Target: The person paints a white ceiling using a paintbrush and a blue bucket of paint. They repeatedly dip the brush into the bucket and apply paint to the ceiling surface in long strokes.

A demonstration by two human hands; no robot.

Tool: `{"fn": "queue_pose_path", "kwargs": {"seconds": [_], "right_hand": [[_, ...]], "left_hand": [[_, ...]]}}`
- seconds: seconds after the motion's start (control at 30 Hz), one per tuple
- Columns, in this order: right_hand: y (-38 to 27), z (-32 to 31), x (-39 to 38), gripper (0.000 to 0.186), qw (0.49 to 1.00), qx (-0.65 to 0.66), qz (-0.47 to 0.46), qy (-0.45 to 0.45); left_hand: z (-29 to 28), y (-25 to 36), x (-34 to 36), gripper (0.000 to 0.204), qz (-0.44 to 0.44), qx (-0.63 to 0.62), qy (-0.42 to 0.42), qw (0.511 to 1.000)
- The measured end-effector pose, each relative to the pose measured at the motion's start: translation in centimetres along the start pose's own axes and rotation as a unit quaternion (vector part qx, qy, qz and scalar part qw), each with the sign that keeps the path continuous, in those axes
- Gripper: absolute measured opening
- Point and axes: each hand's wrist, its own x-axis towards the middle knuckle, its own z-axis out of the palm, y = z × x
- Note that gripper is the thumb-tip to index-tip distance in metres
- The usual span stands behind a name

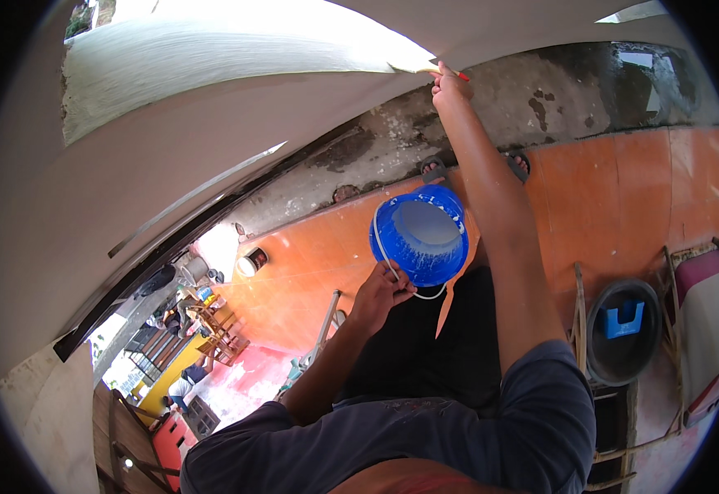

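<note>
My left hand [381, 295] is closed on the rim and white wire handle of a blue bucket [384, 235], held in front of my lap. Whitish liquid paint [428, 224] lies inside it, with smears and drips down the inner wall. My right arm stretches up and away, and my right hand [450, 85] grips a paintbrush [428, 70] with a red-tipped handle. The brush's head points left, at the lower edge of a brightly lit, white-streaked wall surface [211, 70]. Whether the bristles touch the wall is hard to tell in the glare.
Orange tiles [581, 189] cover the floor, bordered by a stained concrete strip [499, 107]. A small paint tub [252, 262] stands at left. To the right are a dark basin [623, 362] and a wooden-framed chair [668, 329]. A person [185, 387] bends over at lower left, near wooden furniture [215, 325].
</note>
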Motion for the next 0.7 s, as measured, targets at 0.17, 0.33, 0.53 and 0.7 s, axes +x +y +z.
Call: {"fn": "queue_pose_path", "kwargs": {"seconds": [0.17, 0.33, 0.53, 0.7], "right_hand": [[1.8, -3.0, -4.1, 0.019, 0.924, -0.140, -0.349, -0.068], [2.2, -2.7, -8.6, 0.021, 0.601, -0.323, -0.716, -0.145], [0.8, 2.2, -9.3, 0.020, 0.559, -0.427, -0.695, -0.149], [1.4, 5.4, -7.8, 0.019, 0.605, -0.492, -0.614, -0.122]], "left_hand": [[-0.4, 0.1, -0.1, 0.024, 0.001, -0.003, 0.000, 1.000], [-0.4, 0.2, -0.1, 0.025, 0.013, 0.002, 0.002, 1.000], [-0.2, 0.6, -0.4, 0.024, 0.011, -0.003, 0.006, 1.000], [-0.5, 0.8, -0.7, 0.022, 0.015, -0.036, -0.003, 0.999]]}}
